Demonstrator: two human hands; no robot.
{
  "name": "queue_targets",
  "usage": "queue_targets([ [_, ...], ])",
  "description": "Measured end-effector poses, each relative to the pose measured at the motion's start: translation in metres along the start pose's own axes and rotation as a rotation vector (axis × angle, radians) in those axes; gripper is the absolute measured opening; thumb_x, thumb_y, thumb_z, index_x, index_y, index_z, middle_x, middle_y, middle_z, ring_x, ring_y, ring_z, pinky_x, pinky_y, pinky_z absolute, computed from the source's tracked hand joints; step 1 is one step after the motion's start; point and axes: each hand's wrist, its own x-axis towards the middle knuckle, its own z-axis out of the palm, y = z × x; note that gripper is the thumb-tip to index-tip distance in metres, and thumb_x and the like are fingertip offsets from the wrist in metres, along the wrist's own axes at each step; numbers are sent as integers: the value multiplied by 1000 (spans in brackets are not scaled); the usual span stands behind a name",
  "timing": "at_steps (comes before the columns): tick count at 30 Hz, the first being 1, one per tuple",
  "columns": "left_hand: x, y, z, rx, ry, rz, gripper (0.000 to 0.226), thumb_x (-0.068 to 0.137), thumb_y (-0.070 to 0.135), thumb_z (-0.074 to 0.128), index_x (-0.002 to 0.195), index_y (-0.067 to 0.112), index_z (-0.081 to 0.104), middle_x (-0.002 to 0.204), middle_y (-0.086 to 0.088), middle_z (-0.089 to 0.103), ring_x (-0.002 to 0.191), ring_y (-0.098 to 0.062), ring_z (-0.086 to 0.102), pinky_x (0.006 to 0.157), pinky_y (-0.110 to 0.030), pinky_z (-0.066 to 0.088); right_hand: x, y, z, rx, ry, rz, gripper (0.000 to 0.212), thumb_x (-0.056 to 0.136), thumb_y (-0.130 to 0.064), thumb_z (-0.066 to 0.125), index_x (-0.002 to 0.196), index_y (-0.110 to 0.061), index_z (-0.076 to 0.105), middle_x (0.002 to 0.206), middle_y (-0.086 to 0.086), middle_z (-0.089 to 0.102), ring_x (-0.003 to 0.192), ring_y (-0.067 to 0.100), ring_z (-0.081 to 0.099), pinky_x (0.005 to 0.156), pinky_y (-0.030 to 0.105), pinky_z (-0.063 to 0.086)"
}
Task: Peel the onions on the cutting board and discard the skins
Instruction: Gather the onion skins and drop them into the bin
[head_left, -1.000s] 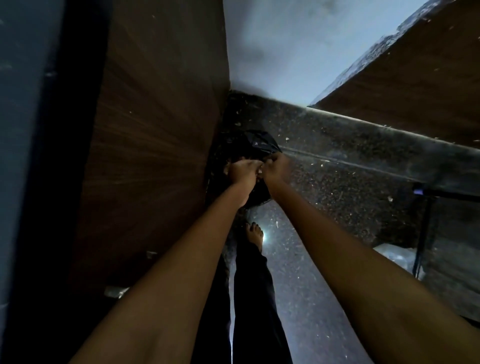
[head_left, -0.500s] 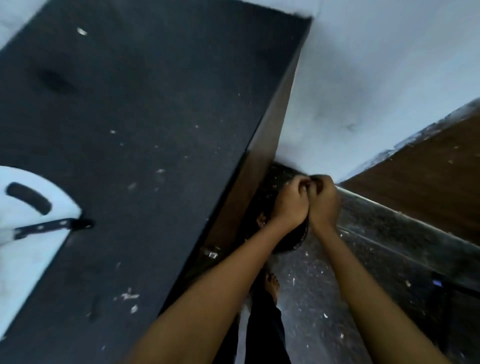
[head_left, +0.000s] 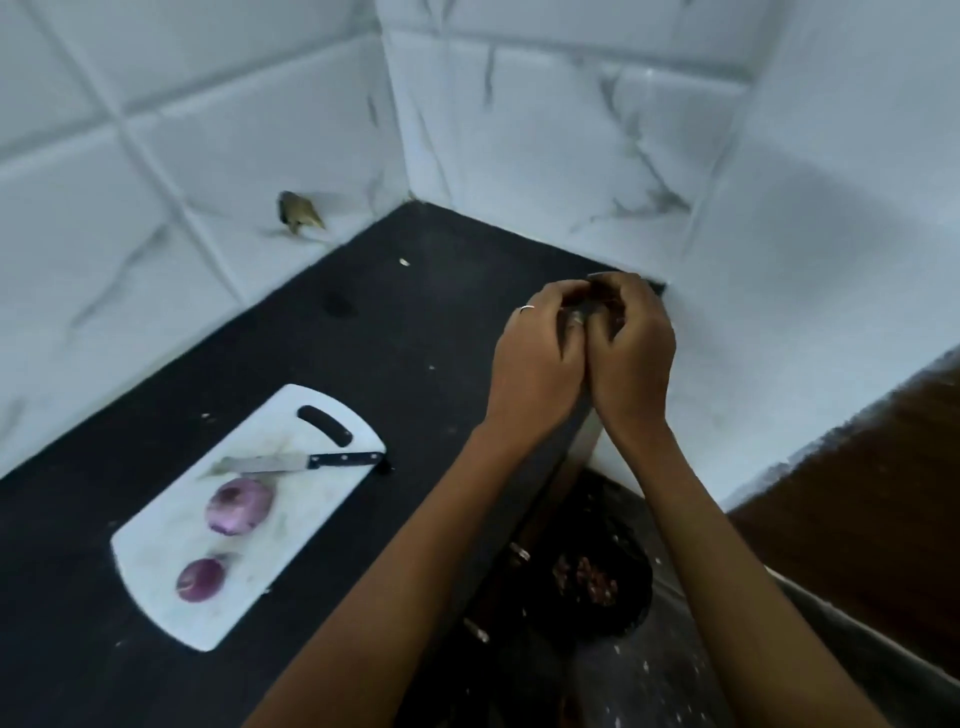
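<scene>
A white cutting board (head_left: 171, 597) lies on the black counter at the left. On it rest a larger pale purple onion (head_left: 239, 505) and a smaller dark purple onion (head_left: 200, 579). A black-handled knife (head_left: 306, 461) lies across the board's far end. My left hand (head_left: 537, 364) and my right hand (head_left: 631, 358) are pressed together above the counter's right edge. Their fingers close on a small dark reddish onion (head_left: 602, 297) that is mostly hidden. Below them on the floor stands a black bin (head_left: 636, 613) with reddish skins (head_left: 587, 577) inside.
The black counter (head_left: 415, 322) runs into a corner of white marble-look tiles. A brownish object (head_left: 298, 212) sits against the left wall. A wooden panel (head_left: 857, 519) stands at the right, with speckled floor below.
The view has swung up from the floor and bin to the counter. Both hands, still pressed together, have risen from just over the bin to counter height.
</scene>
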Motion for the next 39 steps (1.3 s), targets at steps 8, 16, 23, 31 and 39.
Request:
queue_targets([
  [8, -38, -23, -130, 77, 256, -68, 32, 91, 12, 45, 120, 20, 58, 114, 8, 65, 107, -8, 58, 93, -37, 49, -50, -102, 78, 141, -186, -164, 30, 82, -5, 47, 105, -13, 64, 103, 0, 67, 97, 20, 60, 85, 48, 48],
  [16, -109, -79, -211, 175, 432, -253, 29, 93, 8, 47, 118, 19, 57, 113, 9, 63, 106, -7, 57, 93, -33, 48, -131, -137, 154, 189, -484, -273, 30, 84, -1, 50, 107, -10, 65, 103, 3, 68, 96, 20, 62, 85, 43, 50],
  [23, -152, -132, -240, 231, 440, -487, 33, 95, 8, 49, 127, 16, 54, 124, 6, 60, 116, -12, 54, 93, -25, 45, -180, -130, 203, 124, -845, -201, 34, 89, 0, 49, 118, -9, 62, 108, 3, 65, 100, 16, 60, 90, 33, 49],
  [31, -177, -179, -255, 192, 394, -698, 34, 96, 9, 48, 130, 14, 54, 134, -4, 50, 120, -18, 50, 95, -23, 40, -195, -102, 242, -168, -1204, -58, 51, 84, -27, 63, 132, -16, 51, 130, 11, 50, 123, 32, 45, 99, 49, 41],
  [39, -184, -201, -258, 84, 359, -819, 36, 95, 8, 51, 131, 11, 55, 129, -4, 59, 112, -15, 58, 84, -15, 41, -209, -88, 263, -158, -1226, -31, 71, 69, -32, 80, 130, -12, 50, 123, 13, 53, 117, 30, 48, 98, 37, 43],
])
